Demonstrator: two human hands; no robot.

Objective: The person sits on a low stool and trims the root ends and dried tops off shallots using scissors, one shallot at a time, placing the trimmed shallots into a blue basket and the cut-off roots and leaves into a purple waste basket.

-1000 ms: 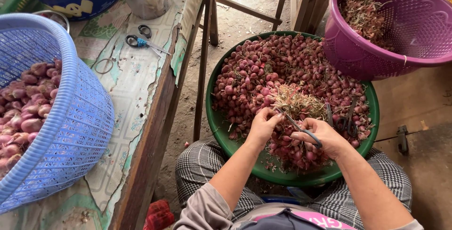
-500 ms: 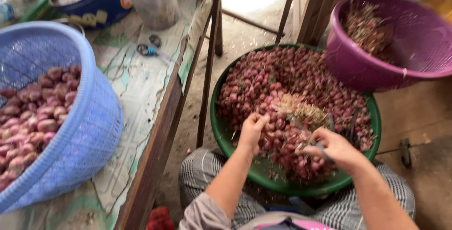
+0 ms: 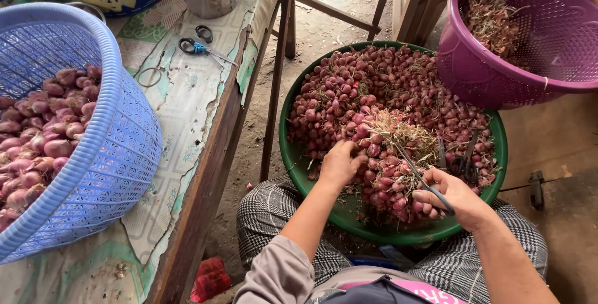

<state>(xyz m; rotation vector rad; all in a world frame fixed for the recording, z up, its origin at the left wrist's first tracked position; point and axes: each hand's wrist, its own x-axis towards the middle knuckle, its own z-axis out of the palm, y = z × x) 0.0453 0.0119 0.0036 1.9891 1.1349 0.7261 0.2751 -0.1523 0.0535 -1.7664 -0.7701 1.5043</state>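
One camera only, worn on the person's head, looking steeply down and slightly forward over the lap. It sits close — the forearms enter from the bottom edge, and the left hand and right hand lie in the lower middle of the frame. The green basin of shallots fills the centre. The view tilts a little, so the desk runs up the left side with the blue basket cut off by the left edge, and the purple basket is clipped at the top right corner. Dirt floor shows between desk and basin — there is no second view to overlap with.
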